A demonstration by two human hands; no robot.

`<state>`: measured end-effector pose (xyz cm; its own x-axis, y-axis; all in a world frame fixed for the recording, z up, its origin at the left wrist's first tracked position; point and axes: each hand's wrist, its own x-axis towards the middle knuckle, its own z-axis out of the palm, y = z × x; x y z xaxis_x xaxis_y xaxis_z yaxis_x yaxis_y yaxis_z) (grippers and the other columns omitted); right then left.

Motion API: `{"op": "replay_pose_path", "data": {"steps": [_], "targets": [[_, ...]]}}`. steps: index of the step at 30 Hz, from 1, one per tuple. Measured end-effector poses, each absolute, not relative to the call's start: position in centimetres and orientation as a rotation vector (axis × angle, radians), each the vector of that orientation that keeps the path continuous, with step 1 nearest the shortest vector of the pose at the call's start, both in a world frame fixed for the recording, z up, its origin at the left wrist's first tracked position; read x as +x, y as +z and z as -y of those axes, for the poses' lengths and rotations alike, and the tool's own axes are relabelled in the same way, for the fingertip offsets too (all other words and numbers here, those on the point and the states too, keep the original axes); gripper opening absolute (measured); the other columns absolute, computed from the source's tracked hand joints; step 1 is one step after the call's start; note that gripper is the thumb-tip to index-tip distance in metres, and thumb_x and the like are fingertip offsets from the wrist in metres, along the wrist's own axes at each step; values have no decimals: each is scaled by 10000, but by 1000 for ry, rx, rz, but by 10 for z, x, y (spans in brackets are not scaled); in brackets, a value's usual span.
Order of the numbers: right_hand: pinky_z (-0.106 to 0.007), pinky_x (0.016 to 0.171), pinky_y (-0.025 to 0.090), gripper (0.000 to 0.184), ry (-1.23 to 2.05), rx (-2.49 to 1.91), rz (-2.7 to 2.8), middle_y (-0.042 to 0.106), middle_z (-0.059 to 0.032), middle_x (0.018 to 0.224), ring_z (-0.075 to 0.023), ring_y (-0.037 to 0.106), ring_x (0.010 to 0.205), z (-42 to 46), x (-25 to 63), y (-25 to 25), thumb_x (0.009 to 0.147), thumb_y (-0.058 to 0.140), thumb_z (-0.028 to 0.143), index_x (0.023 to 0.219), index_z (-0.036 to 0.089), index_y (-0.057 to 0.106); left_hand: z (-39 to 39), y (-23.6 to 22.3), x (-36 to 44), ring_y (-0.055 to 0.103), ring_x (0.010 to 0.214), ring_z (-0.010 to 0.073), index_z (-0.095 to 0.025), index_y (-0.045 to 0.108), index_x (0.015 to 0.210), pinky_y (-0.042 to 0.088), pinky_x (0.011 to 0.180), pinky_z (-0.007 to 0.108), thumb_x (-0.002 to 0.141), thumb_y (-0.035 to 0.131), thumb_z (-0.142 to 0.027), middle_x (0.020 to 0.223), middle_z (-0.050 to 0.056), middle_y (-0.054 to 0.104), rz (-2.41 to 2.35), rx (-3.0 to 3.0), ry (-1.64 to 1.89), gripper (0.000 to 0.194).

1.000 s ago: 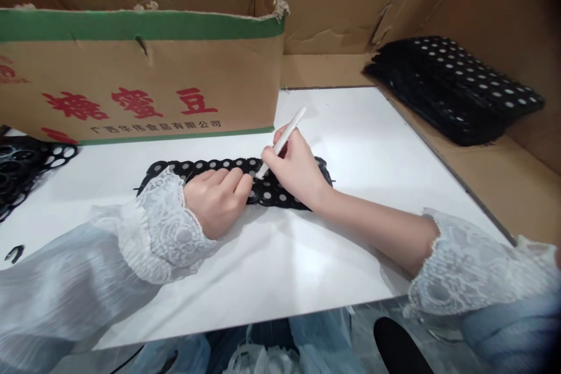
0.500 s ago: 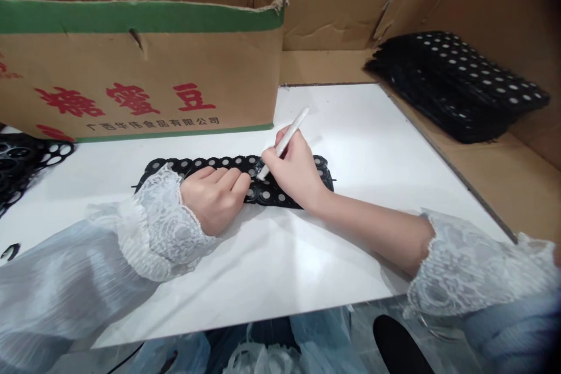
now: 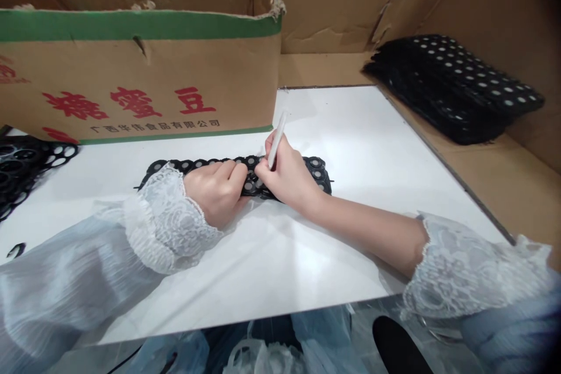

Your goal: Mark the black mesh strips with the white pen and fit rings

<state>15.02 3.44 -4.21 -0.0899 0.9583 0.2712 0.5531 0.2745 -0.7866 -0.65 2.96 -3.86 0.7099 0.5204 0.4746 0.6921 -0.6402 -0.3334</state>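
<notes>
A black perforated strip (image 3: 205,164) with rows of round holes lies across the white board (image 3: 359,146). My left hand (image 3: 217,190) rests on its middle, fingers curled and pressing it down. My right hand (image 3: 284,178) is closed around a thin white pen-like tool (image 3: 277,139), held nearly upright. The tool's tip meets the strip just beside my left fingertips. The right end of the strip (image 3: 318,168) shows past my right hand.
A large cardboard box (image 3: 140,70) with a green band and red characters stands behind the strip. A stack of black perforated sheets (image 3: 456,85) lies at the right on brown cardboard. More black perforated pieces (image 3: 26,166) sit at the left edge.
My right hand has tipped the white tool from a slant to nearly upright and shifted slightly left along the strip. My left hand has stayed in place.
</notes>
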Motion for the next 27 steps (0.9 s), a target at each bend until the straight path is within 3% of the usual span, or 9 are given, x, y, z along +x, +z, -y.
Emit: {"op": "replay_pose_path", "data": {"steps": [5,10,15,20,27], "targets": [[-244,526,332,124,700,-1287,1673,388,52,598,-91,389,499,-36,152,-39,727,432,181,779,218,325,-19,-34,-10,573,756,222,-146,559,904,416,588,295,734,470,-238,808,74,611,1141,-2550,-390,213],[-257,559,375,103,653,-1256,1558,439,37,642,-102,434,545,-38,162,-34,768,462,259,803,221,373,-24,-15,-18,568,865,216,-178,544,993,445,756,327,787,431,-428,935,51,609,1339,-2825,-280,343],[-281,638,398,148,721,-1264,1762,520,14,673,-126,493,643,-40,179,-33,741,499,287,667,197,408,-43,-17,-7,499,1023,276,-117,451,1189,407,851,402,851,324,-291,1141,118,535,1399,-2669,-162,401],[-319,768,390,214,774,-1301,1905,580,-29,829,-160,528,818,-42,187,-31,718,515,283,570,178,401,-49,-29,4,531,891,290,-100,536,1094,412,798,422,828,334,-228,941,142,563,1358,-2617,-44,357],[-305,807,376,225,891,-1220,1850,588,-37,929,-146,537,868,-38,179,-34,798,431,317,621,180,413,-55,-42,-2,470,890,256,-101,532,920,413,805,395,765,356,-190,929,138,500,1406,-2733,-514,250]]}}
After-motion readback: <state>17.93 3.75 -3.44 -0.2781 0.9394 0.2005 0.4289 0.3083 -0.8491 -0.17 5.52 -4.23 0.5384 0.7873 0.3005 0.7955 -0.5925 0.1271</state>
